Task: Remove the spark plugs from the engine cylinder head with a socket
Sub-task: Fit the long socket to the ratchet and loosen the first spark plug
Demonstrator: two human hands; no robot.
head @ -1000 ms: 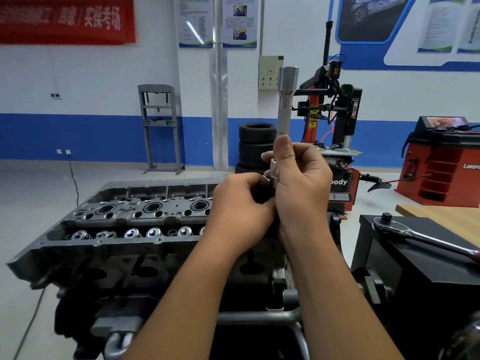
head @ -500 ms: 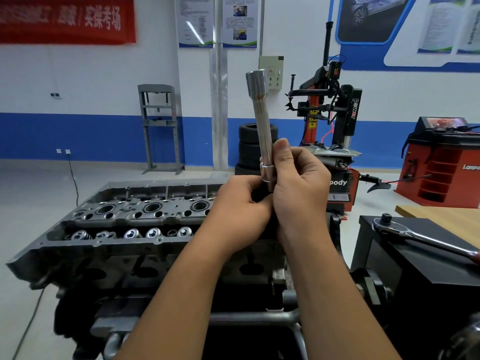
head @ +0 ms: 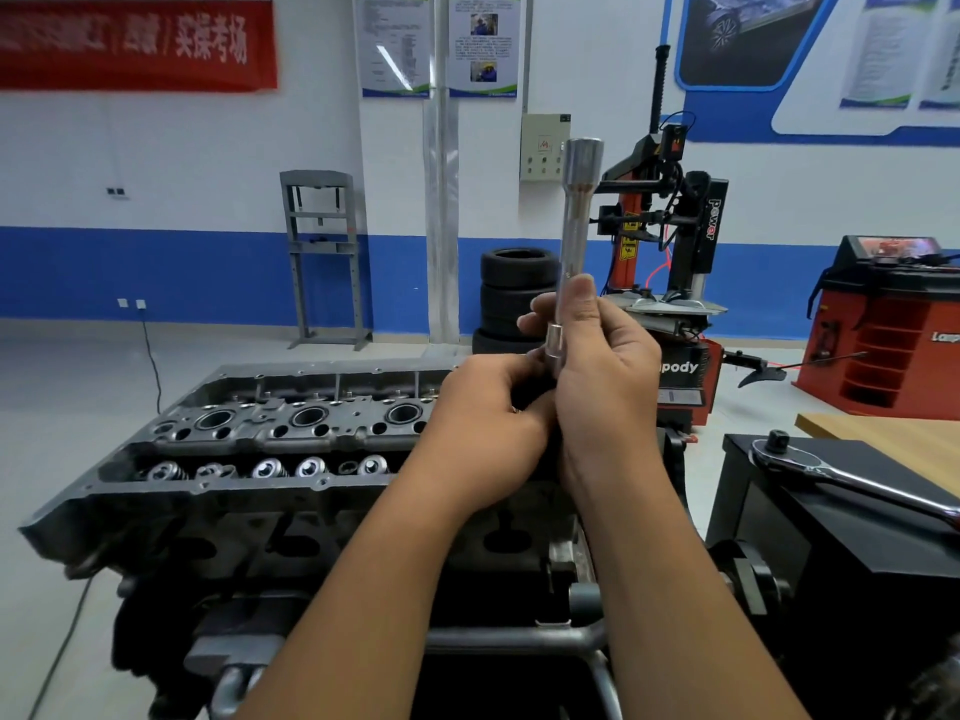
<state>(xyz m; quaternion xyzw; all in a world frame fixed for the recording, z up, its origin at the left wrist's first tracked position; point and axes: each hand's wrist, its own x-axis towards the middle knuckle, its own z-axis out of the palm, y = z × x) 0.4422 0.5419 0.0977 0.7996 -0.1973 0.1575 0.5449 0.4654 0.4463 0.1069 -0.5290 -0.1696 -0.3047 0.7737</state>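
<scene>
My two hands, left hand and right hand, sit together above the near right end of the cylinder head, with the long socket standing up between them, so that end is covered. To my left the head's top lies open to a reach from above. To my right the black stand carrying the ratchet crowds close beside the engine.

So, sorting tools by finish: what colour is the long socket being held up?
Shiny silver metal socket, clearest in the head view.
</scene>
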